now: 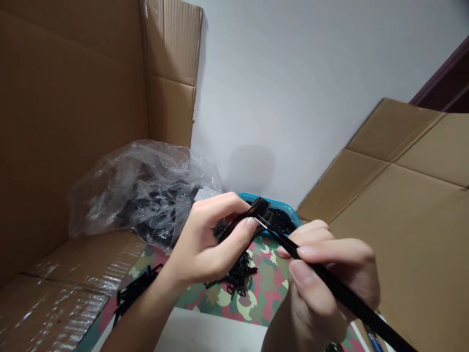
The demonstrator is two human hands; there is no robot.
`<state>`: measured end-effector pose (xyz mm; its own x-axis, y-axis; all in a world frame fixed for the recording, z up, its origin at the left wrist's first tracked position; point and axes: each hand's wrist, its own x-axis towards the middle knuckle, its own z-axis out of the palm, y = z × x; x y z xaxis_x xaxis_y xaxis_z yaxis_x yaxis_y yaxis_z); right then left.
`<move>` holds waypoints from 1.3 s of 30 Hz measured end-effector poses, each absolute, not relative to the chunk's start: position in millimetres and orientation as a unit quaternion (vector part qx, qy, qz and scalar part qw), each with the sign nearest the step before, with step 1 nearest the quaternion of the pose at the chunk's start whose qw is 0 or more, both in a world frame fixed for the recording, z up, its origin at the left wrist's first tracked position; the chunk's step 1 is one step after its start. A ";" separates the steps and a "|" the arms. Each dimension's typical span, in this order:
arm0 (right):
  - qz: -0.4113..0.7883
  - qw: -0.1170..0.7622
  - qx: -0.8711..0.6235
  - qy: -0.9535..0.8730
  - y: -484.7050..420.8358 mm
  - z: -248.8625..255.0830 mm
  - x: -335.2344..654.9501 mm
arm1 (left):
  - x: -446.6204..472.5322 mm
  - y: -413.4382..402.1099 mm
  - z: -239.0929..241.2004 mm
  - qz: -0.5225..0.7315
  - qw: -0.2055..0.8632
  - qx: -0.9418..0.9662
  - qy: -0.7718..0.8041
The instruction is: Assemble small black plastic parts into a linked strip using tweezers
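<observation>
Black plastic strip (344, 293), long and straight, gripped firmly in the closed right hand (322, 278); its tip meets a curved black plastic piece (238, 224) pinched by the closed left hand (200, 244), above a bright blue plastic tray (273, 201) and camouflage-print cloth (266, 298).

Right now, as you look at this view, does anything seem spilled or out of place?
Yes: loose black strips lie on the camouflage-patterned cloth, outside the blue tray, near the left hand. Another tangle sits on the cloth just below the tray. They look spilled because similar black pieces fill the tray.
</observation>
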<state>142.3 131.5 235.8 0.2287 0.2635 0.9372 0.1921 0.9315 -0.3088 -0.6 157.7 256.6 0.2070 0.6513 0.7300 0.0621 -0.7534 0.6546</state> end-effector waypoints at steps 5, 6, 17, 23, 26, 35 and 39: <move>0.033 0.766 -0.172 -0.618 131.9 235.3 141.4 | -0.1 159.1 256.4 0.581 0.244 0.742 0.228; 0.035 0.765 -0.170 -0.620 131.7 235.5 141.4 | 0.2 159.0 256.3 0.582 0.242 0.743 0.225; 0.033 0.765 -0.162 -0.623 129.3 236.6 142.2 | 1.4 157.6 256.9 0.586 0.214 0.755 0.202; 0.023 0.764 -0.178 -0.619 127.3 237.6 140.2 | -1.2 161.3 255.9 0.588 0.211 0.751 0.213; 0.021 0.765 -0.172 -0.620 127.0 237.2 140.6 | -1.2 162.5 254.8 0.592 0.205 0.751 0.209; 0.036 0.760 -0.199 -0.618 125.1 236.3 142.0 | -1.0 162.9 255.4 0.599 0.185 0.749 0.215; 0.027 0.758 -0.196 -0.622 126.0 236.1 143.4 | 0.7 162.9 255.3 0.600 0.178 0.751 0.211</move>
